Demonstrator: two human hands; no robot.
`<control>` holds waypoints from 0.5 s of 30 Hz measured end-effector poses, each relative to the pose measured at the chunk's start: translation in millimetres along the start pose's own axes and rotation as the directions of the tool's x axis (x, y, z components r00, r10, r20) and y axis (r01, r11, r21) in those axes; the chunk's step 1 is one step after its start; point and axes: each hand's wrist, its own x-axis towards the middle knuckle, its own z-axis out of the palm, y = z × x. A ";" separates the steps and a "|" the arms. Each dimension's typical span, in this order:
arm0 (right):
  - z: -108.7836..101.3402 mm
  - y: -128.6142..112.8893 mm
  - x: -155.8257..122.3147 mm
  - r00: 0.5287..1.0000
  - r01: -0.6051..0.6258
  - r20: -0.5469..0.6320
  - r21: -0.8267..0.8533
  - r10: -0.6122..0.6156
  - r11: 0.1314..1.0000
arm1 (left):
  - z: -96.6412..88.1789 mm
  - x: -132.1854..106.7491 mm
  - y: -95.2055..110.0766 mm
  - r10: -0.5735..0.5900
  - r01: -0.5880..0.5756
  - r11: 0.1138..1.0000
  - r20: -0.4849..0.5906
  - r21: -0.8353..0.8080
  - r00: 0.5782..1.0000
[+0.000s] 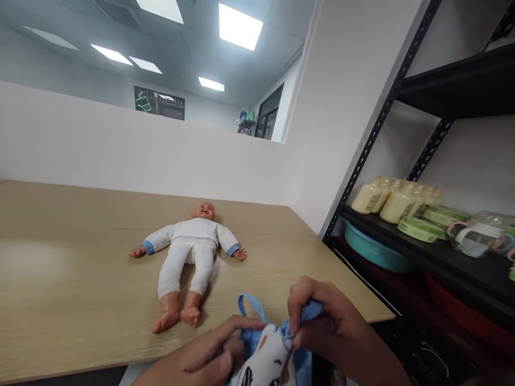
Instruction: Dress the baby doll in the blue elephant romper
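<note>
Low in the view, at the table's front edge, I hold a blue-and-white printed cloth item [265, 355] with a thin blue strap looping up at its left. Its exact kind is unclear because it is bunched up. My left hand [213, 348] grips it from the left side, thumb and fingers closed on the fabric. On the right, my right hand [322, 319] pinches the blue edge between thumb and fingers. Beyond both hands a baby doll [195, 236] lies on its back, arms spread, feet toward me, in a white top with blue cuffs and white trousers.
The doll lies on a wooden table [80, 300] backed by a low white wall [161, 161]. At right, a black metal shelf [382, 230] carries several cream bottles [398, 202], green packs [420, 228] and a clear handled cup [478, 238]. A teal basin [374, 249] sits below.
</note>
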 end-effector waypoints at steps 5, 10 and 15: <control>-7.5 -2.4 3.1 0.982 0.191 0.007 -0.052 -0.191 0.980 | -1.7 -2.4 0.1 -0.055 0.100 0.981 -0.263 0.165 0.963; -1.9 -13.7 7.2 0.914 0.391 0.213 -0.232 -0.345 0.891 | 1.2 3.3 12.6 0.085 0.142 0.859 -0.411 0.492 0.908; 0.1 -16.2 19.1 0.899 0.410 0.285 -0.273 -0.334 0.871 | 4.4 21.3 33.8 0.218 -0.161 0.880 -0.079 0.447 0.973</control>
